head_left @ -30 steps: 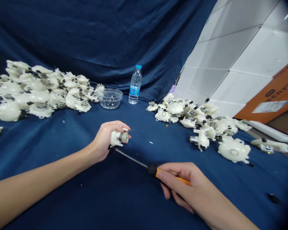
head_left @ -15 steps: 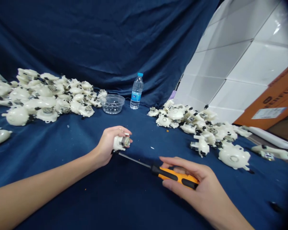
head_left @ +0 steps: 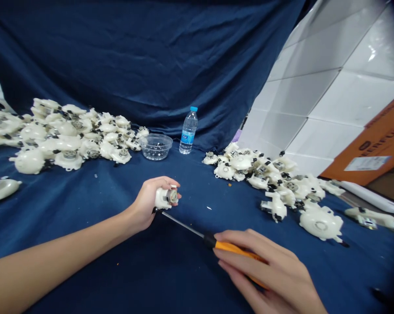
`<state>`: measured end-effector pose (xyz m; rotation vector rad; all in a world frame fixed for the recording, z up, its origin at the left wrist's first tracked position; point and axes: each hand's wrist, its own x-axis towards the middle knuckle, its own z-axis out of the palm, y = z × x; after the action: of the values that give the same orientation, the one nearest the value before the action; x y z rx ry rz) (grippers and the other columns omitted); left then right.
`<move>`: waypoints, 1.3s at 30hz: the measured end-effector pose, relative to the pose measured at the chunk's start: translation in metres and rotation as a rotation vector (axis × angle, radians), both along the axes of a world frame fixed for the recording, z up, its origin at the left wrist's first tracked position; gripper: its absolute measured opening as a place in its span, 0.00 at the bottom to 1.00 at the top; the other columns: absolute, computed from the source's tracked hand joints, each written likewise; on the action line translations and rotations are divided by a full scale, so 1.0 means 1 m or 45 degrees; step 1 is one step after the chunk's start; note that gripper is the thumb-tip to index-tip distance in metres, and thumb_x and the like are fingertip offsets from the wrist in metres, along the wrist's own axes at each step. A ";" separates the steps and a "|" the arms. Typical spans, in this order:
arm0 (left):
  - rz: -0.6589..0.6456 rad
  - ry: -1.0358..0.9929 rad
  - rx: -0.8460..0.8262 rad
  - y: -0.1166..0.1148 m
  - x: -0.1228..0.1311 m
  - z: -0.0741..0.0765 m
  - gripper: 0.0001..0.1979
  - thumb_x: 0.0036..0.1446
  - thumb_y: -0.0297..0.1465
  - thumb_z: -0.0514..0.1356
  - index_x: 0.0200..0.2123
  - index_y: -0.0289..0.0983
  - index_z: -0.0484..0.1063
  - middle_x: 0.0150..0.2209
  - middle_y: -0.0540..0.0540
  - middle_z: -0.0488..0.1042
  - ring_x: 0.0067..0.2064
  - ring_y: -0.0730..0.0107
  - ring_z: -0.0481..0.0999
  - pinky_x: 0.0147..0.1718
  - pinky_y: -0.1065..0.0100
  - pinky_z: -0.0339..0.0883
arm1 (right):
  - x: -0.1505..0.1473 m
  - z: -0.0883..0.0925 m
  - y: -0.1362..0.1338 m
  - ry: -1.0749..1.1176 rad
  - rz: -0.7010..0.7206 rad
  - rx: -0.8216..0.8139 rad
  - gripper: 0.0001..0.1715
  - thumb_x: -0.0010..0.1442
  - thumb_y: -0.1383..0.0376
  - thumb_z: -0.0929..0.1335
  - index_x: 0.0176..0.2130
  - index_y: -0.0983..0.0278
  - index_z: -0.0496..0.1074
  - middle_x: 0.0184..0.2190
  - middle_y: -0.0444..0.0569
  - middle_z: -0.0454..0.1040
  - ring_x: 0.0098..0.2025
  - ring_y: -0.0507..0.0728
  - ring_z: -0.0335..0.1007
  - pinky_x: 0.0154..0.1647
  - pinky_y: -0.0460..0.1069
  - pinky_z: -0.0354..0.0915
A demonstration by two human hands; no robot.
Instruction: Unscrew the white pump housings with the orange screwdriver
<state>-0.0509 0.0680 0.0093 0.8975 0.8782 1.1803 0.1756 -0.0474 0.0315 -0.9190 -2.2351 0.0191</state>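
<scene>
My left hand is wrapped round a cream plastic housing with a small round metal motor facing right. A black piece shows at the housing's lower edge. In my right hand is a screwdriver with an orange and black handle, the fingers along the grip. Its thin metal shaft points left and up, and the tip meets the black piece under the housing. Whether the tip sits in a screw is too small to tell.
Heaps of similar cream housings lie at the left and right. Between them stand a clear plastic tub with small metal bits and a water bottle. White boxes and an orange carton rise at the right.
My right hand has shifted its grip, turning so its back and fingers now cover more of the handle. The left hand keeps the housing in place. The view has tilted slightly upward.
</scene>
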 end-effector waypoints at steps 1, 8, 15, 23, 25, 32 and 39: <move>-0.002 -0.008 0.009 0.000 0.000 0.000 0.08 0.41 0.27 0.58 0.28 0.32 0.74 0.22 0.41 0.76 0.25 0.63 0.76 0.25 0.67 0.69 | 0.001 0.000 0.001 0.052 -0.021 -0.055 0.19 0.55 0.77 0.69 0.43 0.60 0.78 0.42 0.51 0.78 0.38 0.55 0.76 0.38 0.47 0.72; 0.122 -0.152 0.060 0.008 -0.006 0.001 0.08 0.46 0.30 0.59 0.32 0.33 0.73 0.25 0.46 0.74 0.32 0.62 0.77 0.32 0.63 0.74 | 0.017 0.009 0.017 0.731 -0.425 -0.537 0.06 0.50 0.61 0.75 0.30 0.61 0.80 0.36 0.50 0.78 0.35 0.58 0.74 0.32 0.48 0.69; 0.031 -0.291 -0.005 0.009 -0.007 0.004 0.09 0.49 0.24 0.61 0.36 0.36 0.69 0.35 0.45 0.74 0.42 0.58 0.77 0.45 0.49 0.73 | 0.027 0.003 0.027 1.279 -0.580 -1.025 0.21 0.43 0.57 0.79 0.35 0.68 0.80 0.19 0.47 0.73 0.23 0.51 0.63 0.20 0.43 0.57; -0.152 -0.413 -0.083 0.005 -0.003 -0.001 0.14 0.51 0.22 0.62 0.41 0.39 0.66 0.40 0.44 0.72 0.47 0.49 0.77 0.49 0.44 0.70 | 0.022 0.006 0.022 1.717 -0.374 -1.362 0.17 0.49 0.63 0.77 0.40 0.64 0.80 0.31 0.48 0.76 0.25 0.49 0.69 0.25 0.41 0.68; -0.203 -0.403 -0.069 0.006 -0.004 -0.001 0.13 0.54 0.26 0.62 0.42 0.40 0.66 0.41 0.44 0.71 0.47 0.47 0.77 0.46 0.45 0.72 | 0.020 0.007 0.020 1.815 -0.306 -1.397 0.18 0.48 0.65 0.77 0.41 0.63 0.80 0.38 0.49 0.77 0.27 0.47 0.70 0.27 0.39 0.69; -0.293 -0.299 -0.001 0.007 -0.006 0.000 0.11 0.59 0.33 0.58 0.45 0.41 0.65 0.43 0.42 0.71 0.44 0.46 0.78 0.27 0.63 0.72 | 0.017 0.006 0.018 1.766 -0.278 -1.425 0.22 0.47 0.68 0.78 0.44 0.65 0.79 0.32 0.47 0.76 0.27 0.47 0.70 0.26 0.38 0.69; -0.374 -0.376 0.054 0.006 -0.007 -0.003 0.16 0.54 0.32 0.63 0.46 0.40 0.65 0.43 0.42 0.70 0.46 0.48 0.76 0.33 0.60 0.73 | 0.016 0.007 0.018 1.761 -0.308 -1.408 0.22 0.47 0.67 0.78 0.44 0.64 0.79 0.34 0.47 0.76 0.27 0.47 0.70 0.27 0.38 0.69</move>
<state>-0.0582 0.0739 0.0068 0.8285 0.4661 1.0436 0.1918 -0.0298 0.0386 -1.1266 -0.6721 1.4037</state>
